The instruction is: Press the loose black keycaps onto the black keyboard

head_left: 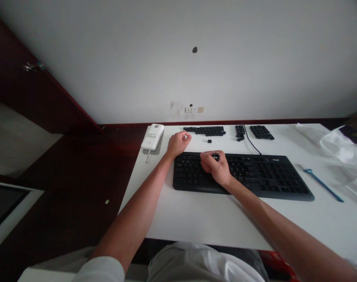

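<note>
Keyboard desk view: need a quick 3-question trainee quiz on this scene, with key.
1. Multiple choice: What does the right hand pinch above the black keyboard? A) a small black piece B) a pen C) a screwdriver
2. True or false: The blue tool lies to the right of the keyboard.
3. Short answer: Which hand is nearer the white device?

Key: 1. A; 2. True; 3. The left hand
</note>
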A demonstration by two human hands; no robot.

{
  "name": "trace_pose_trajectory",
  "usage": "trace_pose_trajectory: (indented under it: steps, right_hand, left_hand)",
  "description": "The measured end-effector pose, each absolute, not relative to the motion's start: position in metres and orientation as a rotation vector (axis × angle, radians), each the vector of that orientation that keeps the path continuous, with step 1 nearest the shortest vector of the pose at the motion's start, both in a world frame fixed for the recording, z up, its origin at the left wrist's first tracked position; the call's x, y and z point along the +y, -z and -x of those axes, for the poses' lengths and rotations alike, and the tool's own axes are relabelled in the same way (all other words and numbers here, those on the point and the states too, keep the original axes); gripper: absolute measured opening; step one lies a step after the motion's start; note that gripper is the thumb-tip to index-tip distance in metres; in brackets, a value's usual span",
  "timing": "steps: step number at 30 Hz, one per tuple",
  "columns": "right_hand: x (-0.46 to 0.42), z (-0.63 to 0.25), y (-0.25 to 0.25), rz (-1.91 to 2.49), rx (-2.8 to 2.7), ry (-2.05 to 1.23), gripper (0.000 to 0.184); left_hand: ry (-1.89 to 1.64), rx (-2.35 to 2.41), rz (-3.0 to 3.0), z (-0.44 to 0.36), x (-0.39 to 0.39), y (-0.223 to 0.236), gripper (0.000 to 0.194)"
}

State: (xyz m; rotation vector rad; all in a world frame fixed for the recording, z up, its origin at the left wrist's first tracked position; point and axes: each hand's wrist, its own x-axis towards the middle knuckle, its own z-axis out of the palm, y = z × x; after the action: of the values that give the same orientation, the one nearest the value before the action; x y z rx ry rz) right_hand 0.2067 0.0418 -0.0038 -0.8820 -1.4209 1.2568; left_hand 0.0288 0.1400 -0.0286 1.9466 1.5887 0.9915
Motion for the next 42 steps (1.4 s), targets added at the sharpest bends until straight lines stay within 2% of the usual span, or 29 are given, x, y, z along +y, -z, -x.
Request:
trace_pose_trajectory:
  steps: [24, 35, 42]
  right_hand:
    - [0.040, -0.207, 0.013, 0.852, -1.433, -1.241, 0.050]
    - [0.041, -0.213, 0.003, 0.796, -1.161, -1.444, 0.052]
    - [0.045, -0.218, -0.009, 0.745, -1.050, -1.425, 0.050]
  left_hand:
    - [-1.003, 1.562, -1.925, -0.029, 0.139, 0.026, 0.026]
    - [-0.988, 1.567, -1.930, -0.029, 0.140, 0.026, 0.025]
    - [-0.967, 1.588, -1.936, -0.030, 0.140, 0.025, 0.026]
